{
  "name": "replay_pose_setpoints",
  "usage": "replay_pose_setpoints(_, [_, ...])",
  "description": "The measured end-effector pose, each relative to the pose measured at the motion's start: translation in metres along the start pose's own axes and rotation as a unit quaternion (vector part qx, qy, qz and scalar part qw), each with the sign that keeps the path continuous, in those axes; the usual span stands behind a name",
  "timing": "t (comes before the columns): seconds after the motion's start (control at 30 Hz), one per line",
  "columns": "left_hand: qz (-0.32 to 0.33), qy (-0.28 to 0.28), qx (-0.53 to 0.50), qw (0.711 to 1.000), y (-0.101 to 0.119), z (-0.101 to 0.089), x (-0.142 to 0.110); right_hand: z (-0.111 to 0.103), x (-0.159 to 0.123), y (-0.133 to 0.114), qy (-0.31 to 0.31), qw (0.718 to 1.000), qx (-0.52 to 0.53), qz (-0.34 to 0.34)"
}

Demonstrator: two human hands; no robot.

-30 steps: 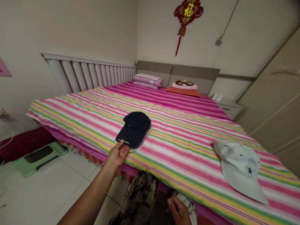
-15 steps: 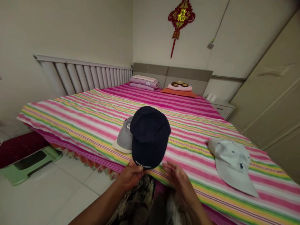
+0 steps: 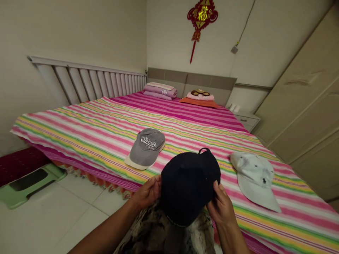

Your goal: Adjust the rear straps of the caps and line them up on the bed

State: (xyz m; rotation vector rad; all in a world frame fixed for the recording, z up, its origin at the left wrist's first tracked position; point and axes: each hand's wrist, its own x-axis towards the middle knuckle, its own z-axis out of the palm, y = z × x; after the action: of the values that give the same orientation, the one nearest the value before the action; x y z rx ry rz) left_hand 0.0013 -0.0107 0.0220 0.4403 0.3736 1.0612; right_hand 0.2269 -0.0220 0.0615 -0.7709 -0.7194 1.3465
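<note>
While I grip the navy cap (image 3: 189,187) | left hand (image 3: 147,192), right hand (image 3: 221,208): closed on its sides | grey cap (image 3: 145,148), white cap (image 3: 254,180): on striped bedsheet (image 3: 79,137)

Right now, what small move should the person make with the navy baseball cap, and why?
Probably lay the navy cap on the striped bedsheet: the left hand and right hand grip its sides, and a grey cap and a white cap lie there.

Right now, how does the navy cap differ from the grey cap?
The navy cap is held up between the left hand and right hand, while the grey cap lies on the striped bedsheet. The navy cap looks plain from this side; the grey cap shows pale lettering and a cream brim. Both are baseball caps.
</note>
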Motion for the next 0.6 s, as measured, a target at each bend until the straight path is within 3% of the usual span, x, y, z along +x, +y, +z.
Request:
replay_pose_setpoints(0.13, [-0.003, -0.030, 0.001, 1.000, 0.018, 0.011, 0.011, -0.013, -0.009, -0.002, -0.003, 1.000, -0.011, 0.010])
replay_pose_setpoints(0.3, [-0.026, -0.151, 0.004, 0.988, 0.018, 0.026, 0.013, -0.013, -0.024, -0.007, 0.013, 0.999, 0.026, 0.044])
replay_pose_setpoints(0.37, [-0.033, -0.176, 0.000, 0.984, 0.014, 0.028, 0.013, -0.011, -0.029, -0.009, 0.014, 0.997, 0.046, 0.060])
replay_pose_setpoints(0.6, [-0.013, -0.126, -0.033, 0.991, 0.008, 0.038, 0.015, -0.035, -0.035, -0.002, -0.059, 0.989, 0.064, 0.119])
